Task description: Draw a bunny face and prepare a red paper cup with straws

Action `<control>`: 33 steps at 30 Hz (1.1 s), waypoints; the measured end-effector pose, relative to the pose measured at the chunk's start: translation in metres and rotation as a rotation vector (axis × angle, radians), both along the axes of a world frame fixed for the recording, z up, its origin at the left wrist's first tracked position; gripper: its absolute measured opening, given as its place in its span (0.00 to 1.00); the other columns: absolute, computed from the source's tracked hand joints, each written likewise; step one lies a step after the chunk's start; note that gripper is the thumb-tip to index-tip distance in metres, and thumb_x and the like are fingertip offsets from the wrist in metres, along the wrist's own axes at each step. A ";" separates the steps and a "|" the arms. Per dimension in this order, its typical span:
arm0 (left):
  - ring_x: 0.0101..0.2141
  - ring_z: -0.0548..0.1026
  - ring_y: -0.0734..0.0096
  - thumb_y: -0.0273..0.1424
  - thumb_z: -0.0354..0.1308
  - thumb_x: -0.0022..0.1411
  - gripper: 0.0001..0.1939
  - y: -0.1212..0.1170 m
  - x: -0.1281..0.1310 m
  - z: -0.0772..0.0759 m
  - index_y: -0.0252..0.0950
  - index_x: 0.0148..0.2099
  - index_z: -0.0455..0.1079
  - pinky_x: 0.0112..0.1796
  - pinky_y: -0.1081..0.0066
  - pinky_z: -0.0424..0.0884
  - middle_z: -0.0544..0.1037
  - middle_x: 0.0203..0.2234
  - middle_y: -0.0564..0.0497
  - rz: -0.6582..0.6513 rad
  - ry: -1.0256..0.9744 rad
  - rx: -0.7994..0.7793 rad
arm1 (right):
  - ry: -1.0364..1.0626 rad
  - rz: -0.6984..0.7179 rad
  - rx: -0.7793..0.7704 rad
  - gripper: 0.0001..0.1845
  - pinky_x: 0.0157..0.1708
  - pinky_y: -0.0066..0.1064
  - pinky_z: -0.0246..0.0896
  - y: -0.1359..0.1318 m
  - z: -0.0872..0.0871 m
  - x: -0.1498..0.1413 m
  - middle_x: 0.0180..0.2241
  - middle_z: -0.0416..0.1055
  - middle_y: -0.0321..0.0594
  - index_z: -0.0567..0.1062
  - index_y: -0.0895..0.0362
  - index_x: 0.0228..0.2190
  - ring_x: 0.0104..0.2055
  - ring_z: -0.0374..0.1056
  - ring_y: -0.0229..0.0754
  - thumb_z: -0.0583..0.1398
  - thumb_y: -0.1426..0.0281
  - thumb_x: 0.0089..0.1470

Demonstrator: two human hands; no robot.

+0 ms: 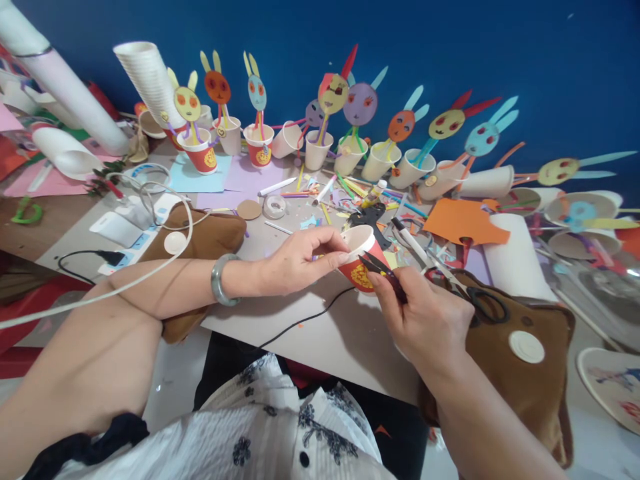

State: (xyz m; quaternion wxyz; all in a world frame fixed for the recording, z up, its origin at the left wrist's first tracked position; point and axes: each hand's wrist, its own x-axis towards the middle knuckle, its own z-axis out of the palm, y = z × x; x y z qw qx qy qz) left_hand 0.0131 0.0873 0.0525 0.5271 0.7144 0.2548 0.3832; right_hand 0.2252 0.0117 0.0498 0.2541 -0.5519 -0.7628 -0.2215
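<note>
My left hand (300, 257) pinches the rim of a red-and-white paper cup (361, 257) tilted on its side above the table's front edge. My right hand (425, 320) is closed round small dark scissors (381, 269), whose blades touch the cup's side. A grey bangle (220, 280) sits on my left wrist. Both forearms rest over brown cushions (530, 373).
A row of paper cups with paper rabbit faces on straws (360, 107) lines the back of the table by the blue wall. A tall stack of white cups (147, 80) leans at back left. Straws, paper scraps, an orange sheet (463, 223), a tape roll (274, 207) and cables litter the table.
</note>
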 end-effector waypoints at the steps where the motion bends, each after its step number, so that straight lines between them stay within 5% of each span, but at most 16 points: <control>1: 0.31 0.72 0.76 0.37 0.59 0.67 0.11 0.000 0.000 0.000 0.34 0.36 0.69 0.37 0.73 0.70 0.75 0.29 0.53 0.000 0.000 0.005 | -0.007 -0.001 0.004 0.23 0.20 0.27 0.40 0.000 0.000 0.000 0.14 0.62 0.34 0.69 0.57 0.24 0.16 0.57 0.34 0.55 0.57 0.67; 33: 0.27 0.66 0.79 0.35 0.59 0.66 0.09 0.003 -0.002 0.004 0.34 0.36 0.69 0.30 0.75 0.64 0.71 0.26 0.54 -0.038 -0.013 -0.111 | -0.055 0.067 0.041 0.23 0.22 0.28 0.43 -0.004 0.005 0.002 0.16 0.63 0.32 0.66 0.57 0.22 0.19 0.55 0.33 0.57 0.60 0.67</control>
